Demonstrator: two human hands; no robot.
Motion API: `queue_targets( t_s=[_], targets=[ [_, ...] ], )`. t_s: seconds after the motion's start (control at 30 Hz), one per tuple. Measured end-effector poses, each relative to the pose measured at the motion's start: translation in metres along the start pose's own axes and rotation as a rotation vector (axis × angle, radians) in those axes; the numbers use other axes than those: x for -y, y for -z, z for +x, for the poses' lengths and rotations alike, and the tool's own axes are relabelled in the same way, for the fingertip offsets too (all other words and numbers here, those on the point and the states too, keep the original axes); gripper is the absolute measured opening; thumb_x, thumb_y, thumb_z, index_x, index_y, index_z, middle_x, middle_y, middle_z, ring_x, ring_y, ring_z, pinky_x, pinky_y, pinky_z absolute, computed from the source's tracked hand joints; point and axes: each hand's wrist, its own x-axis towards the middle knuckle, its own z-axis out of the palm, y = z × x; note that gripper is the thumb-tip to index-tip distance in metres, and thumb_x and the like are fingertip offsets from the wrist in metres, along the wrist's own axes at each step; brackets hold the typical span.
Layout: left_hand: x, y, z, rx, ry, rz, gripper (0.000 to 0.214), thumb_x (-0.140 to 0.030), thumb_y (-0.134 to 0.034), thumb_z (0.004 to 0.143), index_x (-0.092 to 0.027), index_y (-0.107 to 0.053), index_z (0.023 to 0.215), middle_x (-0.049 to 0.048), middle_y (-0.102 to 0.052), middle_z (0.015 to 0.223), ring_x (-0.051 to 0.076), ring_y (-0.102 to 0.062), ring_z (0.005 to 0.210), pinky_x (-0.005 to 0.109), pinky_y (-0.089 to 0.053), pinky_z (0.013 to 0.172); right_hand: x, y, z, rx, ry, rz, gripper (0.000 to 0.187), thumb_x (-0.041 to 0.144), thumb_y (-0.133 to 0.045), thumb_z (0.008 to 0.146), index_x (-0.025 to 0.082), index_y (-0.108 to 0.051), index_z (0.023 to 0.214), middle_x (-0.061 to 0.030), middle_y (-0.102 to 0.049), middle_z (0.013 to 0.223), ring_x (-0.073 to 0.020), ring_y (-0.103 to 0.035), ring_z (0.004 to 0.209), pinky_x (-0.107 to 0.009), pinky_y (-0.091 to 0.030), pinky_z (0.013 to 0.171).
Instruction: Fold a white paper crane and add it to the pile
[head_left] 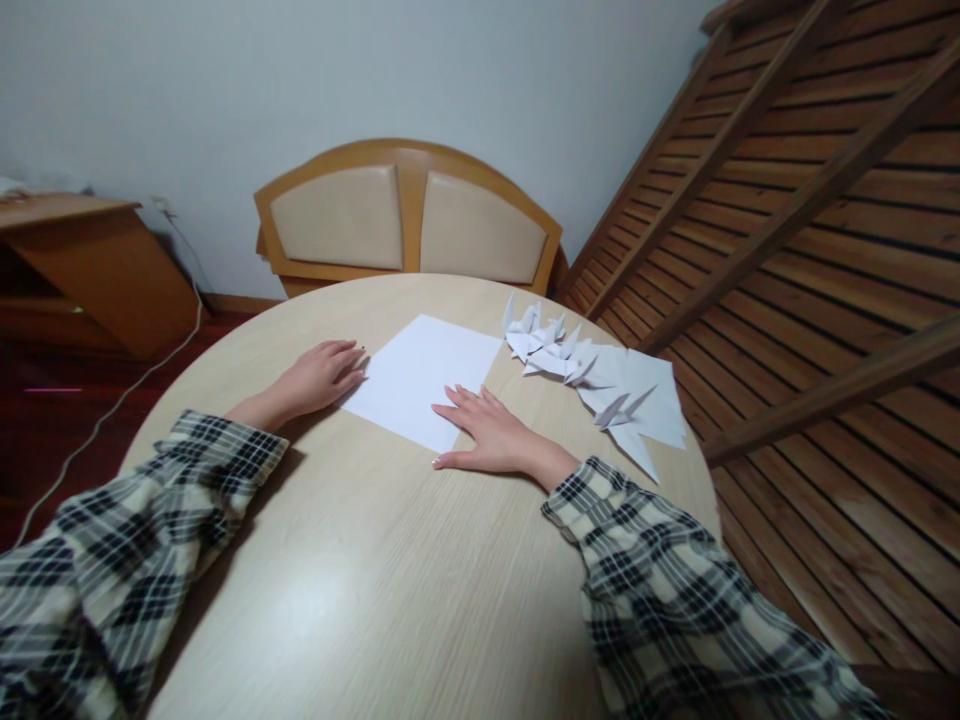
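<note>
A flat white square sheet of paper (420, 375) lies on the round light-wood table (360, 560). My left hand (319, 378) rests flat beside the sheet's left corner, fingers stretched out and touching its edge. My right hand (491, 435) lies flat with fingers spread, its fingertips on the sheet's near right edge. Neither hand holds anything. Both arms wear checked sleeves.
Several folded white paper cranes (551, 345) and loose white sheets (637, 400) sit at the table's right side. A wooden chair (409, 215) stands behind the table. Slatted wood panels (810, 250) lean on the right; a low wooden cabinet (82, 260) and a cable lie on the left.
</note>
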Motion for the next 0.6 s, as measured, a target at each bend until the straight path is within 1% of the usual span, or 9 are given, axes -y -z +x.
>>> queue_targets(
  t_s=[0.03, 0.1, 0.13, 0.2, 0.33, 0.43, 0.5, 0.53, 0.6],
  targets=[
    [-0.007, 0.002, -0.002, 0.023, -0.069, -0.054, 0.061, -0.053, -0.032, 0.094, -0.010, -0.052, 0.133, 0.0183, -0.049, 0.142, 0.029, -0.042, 0.133, 0.043, -0.032, 0.110, 0.000, 0.001, 0.000, 0.005, 0.008, 0.005, 0.094, 0.080, -0.048, 0.072, 0.021, -0.039, 0.145, -0.0143, -0.024, 0.156, -0.0292, -0.018, 0.146, -0.051, -0.010, 0.118],
    [-0.021, 0.006, -0.005, 0.112, -0.179, -0.143, 0.063, -0.057, -0.035, 0.093, -0.015, -0.046, 0.139, 0.0148, -0.045, 0.147, 0.027, -0.036, 0.138, 0.043, -0.029, 0.113, 0.001, 0.001, -0.001, -0.013, 0.016, 0.002, 0.092, 0.079, -0.049, 0.073, 0.020, -0.041, 0.144, -0.0154, -0.029, 0.154, -0.0288, -0.023, 0.145, -0.050, -0.012, 0.118],
    [-0.027, 0.007, -0.006, 0.157, -0.198, -0.166, 0.065, -0.058, -0.036, 0.092, -0.016, -0.044, 0.141, 0.0151, -0.042, 0.149, 0.027, -0.034, 0.139, 0.044, -0.027, 0.114, 0.002, 0.000, 0.000, -0.037, 0.017, -0.004, 0.090, 0.077, -0.049, 0.074, 0.019, -0.043, 0.143, -0.0158, -0.033, 0.153, -0.0284, -0.027, 0.143, -0.050, -0.012, 0.118],
    [-0.033, 0.008, -0.008, 0.215, -0.184, -0.179, 0.067, -0.059, -0.036, 0.092, -0.016, -0.040, 0.144, 0.0163, -0.036, 0.152, 0.028, -0.030, 0.142, 0.045, -0.024, 0.115, 0.004, -0.001, 0.001, -0.094, 0.016, -0.017, 0.084, 0.074, -0.051, 0.076, 0.020, -0.046, 0.140, -0.0154, -0.041, 0.148, -0.0274, -0.035, 0.140, -0.050, -0.012, 0.118],
    [-0.029, 0.008, -0.008, 0.258, -0.174, -0.230, 0.067, -0.059, -0.041, 0.091, -0.019, -0.039, 0.145, 0.0153, -0.032, 0.154, 0.029, -0.027, 0.143, 0.046, -0.023, 0.116, 0.007, -0.005, 0.003, -0.197, 0.011, -0.025, 0.066, 0.063, -0.060, 0.079, 0.025, -0.053, 0.133, -0.0102, -0.056, 0.137, -0.0263, -0.048, 0.130, -0.054, -0.010, 0.115],
    [-0.023, 0.009, -0.007, 0.254, -0.205, -0.284, 0.065, -0.056, -0.047, 0.090, -0.021, -0.041, 0.144, 0.0133, -0.033, 0.154, 0.029, -0.029, 0.143, 0.046, -0.024, 0.115, 0.005, -0.006, 0.003, -0.232, 0.043, -0.044, 0.043, 0.039, -0.061, 0.087, 0.026, -0.057, 0.128, -0.0067, -0.063, 0.129, -0.0229, -0.058, 0.119, -0.053, -0.010, 0.114],
    [-0.022, 0.011, -0.006, 0.257, -0.234, -0.300, 0.063, -0.053, -0.049, 0.090, -0.021, -0.042, 0.144, 0.0132, -0.035, 0.153, 0.028, -0.030, 0.142, 0.045, -0.025, 0.115, 0.003, -0.005, 0.002, -0.239, 0.077, -0.052, 0.033, 0.025, -0.057, 0.089, 0.027, -0.061, 0.122, -0.0043, -0.067, 0.123, -0.0204, -0.061, 0.113, -0.051, -0.011, 0.113],
    [-0.023, 0.011, -0.006, 0.261, -0.248, -0.303, 0.062, -0.052, -0.050, 0.089, -0.021, -0.043, 0.143, 0.0136, -0.035, 0.153, 0.028, -0.030, 0.142, 0.045, -0.025, 0.115, 0.002, -0.004, 0.002, -0.244, 0.093, -0.052, 0.029, 0.022, -0.056, 0.090, 0.027, -0.064, 0.117, -0.0032, -0.069, 0.119, -0.0197, -0.062, 0.110, -0.051, -0.011, 0.113],
    [-0.024, 0.014, -0.006, 0.274, -0.275, -0.312, 0.061, -0.050, -0.052, 0.089, -0.021, -0.045, 0.142, 0.0142, -0.037, 0.152, 0.028, -0.032, 0.141, 0.046, -0.024, 0.115, 0.001, -0.001, 0.001, -0.256, 0.132, -0.046, 0.021, 0.023, -0.055, 0.091, 0.027, -0.069, 0.106, -0.0016, -0.073, 0.109, -0.0185, -0.064, 0.104, -0.049, -0.013, 0.112]
  ],
)
